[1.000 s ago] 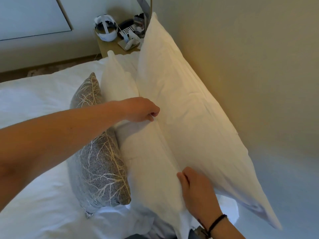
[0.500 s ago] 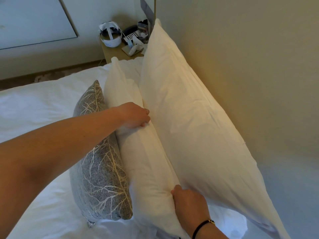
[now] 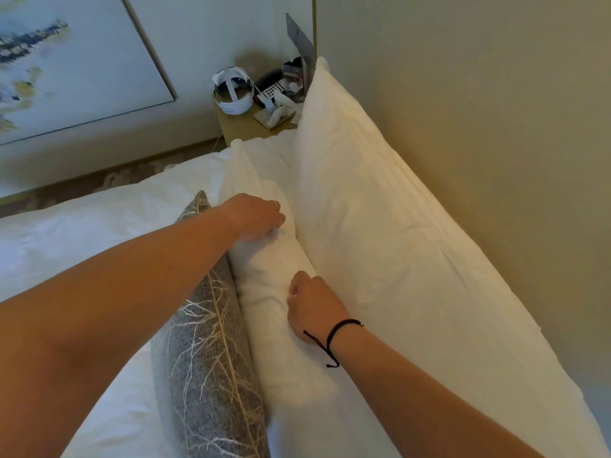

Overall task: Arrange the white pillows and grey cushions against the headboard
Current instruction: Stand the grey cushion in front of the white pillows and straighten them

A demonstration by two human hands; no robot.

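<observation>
A: Pillows first: where do they stand?

B: The large white pillow [image 3: 380, 233] leans upright along the beige headboard [image 3: 479, 143]. The smaller white pillow [image 3: 274, 312] stands on edge just in front of it, touching it, and the grey cushion [image 3: 205, 358] with its pale branch pattern stands against that pillow's other side. All three rest on the white bed [image 3: 82, 226].

A: And the hands?

B: Both are on top of the smaller pillow. The left hand [image 3: 254, 214] has its fingers curled down, pinching the fabric near the far end; a ring shows on one finger. The right hand [image 3: 312, 307] is loosely closed, knuckles pressed into the pillow's top edge nearer the camera, with a black cord bracelet [image 3: 334, 338] on the wrist.

A: Anything beyond the bed?

B: A bench [image 3: 244, 125] carrying a white headset [image 3: 233, 90] and small clutter, and a framed picture [image 3: 72, 61] on the wall.
</observation>
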